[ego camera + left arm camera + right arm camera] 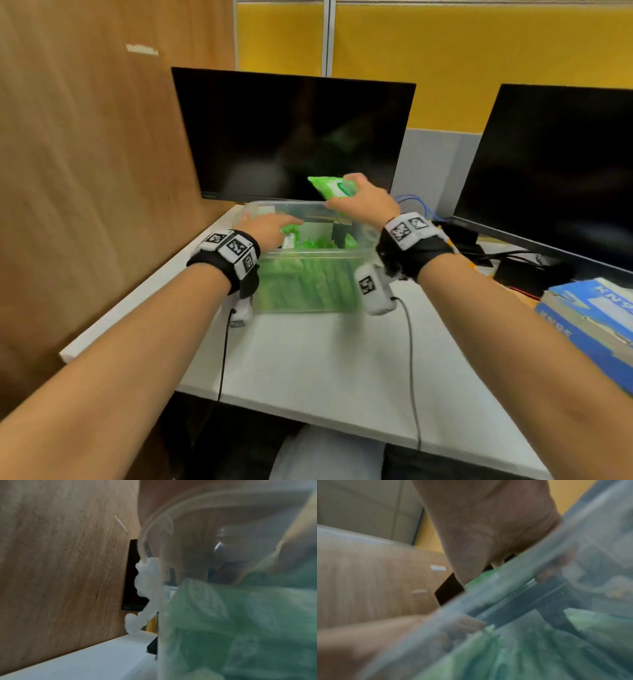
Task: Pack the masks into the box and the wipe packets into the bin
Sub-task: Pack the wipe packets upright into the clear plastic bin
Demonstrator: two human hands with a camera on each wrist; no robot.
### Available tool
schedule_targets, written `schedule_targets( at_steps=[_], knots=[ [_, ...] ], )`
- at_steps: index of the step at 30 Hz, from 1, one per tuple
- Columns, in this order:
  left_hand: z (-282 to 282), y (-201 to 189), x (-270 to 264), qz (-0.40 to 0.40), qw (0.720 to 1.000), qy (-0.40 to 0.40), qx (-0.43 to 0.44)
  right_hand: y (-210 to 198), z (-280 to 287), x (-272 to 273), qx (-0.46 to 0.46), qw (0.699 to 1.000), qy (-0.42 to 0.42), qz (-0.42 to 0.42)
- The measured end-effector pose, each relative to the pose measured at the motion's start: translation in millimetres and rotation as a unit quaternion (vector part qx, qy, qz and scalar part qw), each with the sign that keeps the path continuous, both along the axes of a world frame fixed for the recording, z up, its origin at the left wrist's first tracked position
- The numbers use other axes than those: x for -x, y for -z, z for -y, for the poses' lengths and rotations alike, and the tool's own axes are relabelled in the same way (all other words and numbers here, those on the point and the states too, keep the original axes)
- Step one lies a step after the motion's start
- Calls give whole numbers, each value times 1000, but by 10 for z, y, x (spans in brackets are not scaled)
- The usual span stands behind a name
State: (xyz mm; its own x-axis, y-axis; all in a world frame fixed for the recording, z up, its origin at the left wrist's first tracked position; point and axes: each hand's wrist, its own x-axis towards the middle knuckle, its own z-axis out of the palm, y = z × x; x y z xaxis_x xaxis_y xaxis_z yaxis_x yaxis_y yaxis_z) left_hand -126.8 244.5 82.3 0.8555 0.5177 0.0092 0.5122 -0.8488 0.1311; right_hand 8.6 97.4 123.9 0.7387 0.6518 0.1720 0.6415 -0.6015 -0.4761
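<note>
A clear plastic bin (310,255) stands on the white desk, holding several green wipe packets (308,287). My right hand (366,202) holds one green wipe packet (331,186) above the bin's far rim. My left hand (265,228) reaches into the bin's left side, fingers over a packet (291,230) there; whether it grips that packet is hidden. In the left wrist view the bin wall (171,574) fills the right, with green packets (240,622) blurred behind it. The right wrist view shows my palm (488,527) above the bin rim (505,581). No masks show.
A dark monitor (294,137) stands just behind the bin, a second monitor (555,164) to the right. A wooden panel (85,171) walls the left side. A blue and white box (592,318) lies at the right edge, with cables (513,255) beyond the bin.
</note>
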Motion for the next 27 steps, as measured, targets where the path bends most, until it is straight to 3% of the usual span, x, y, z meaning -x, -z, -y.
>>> schedule_targets(
  at_steps=[2,5,7,11,16,19,21,22,24,27],
  knots=[
    [-11,10,-17,9,1000,-5,7,138,-195,169,85,996,-18,-19],
    [-16,18,-1,25,1000,-18,-4,374,-427,288,270,959,-81,-22],
    [-21,16,-4,10,1000,-9,4,378,-430,260,310,946,-96,-7],
    [-57,38,-135,-61,995,52,67,305,-302,163,268,953,-139,19],
    [-73,102,-288,-140,989,30,25,269,-159,45,244,953,-180,1],
    [-92,135,-330,-142,989,31,22,208,7,-269,14,991,-134,-17],
    [-96,135,-340,-134,990,34,30,186,137,-591,-165,986,-29,-10],
    [-95,130,-347,-129,991,36,33,201,195,-764,-201,979,25,-9],
    [-97,123,-354,-122,991,40,33,280,298,-1046,-184,976,116,-24],
    [-126,138,-387,-113,992,41,38,545,323,-1278,-12,987,159,-5]
  ],
)
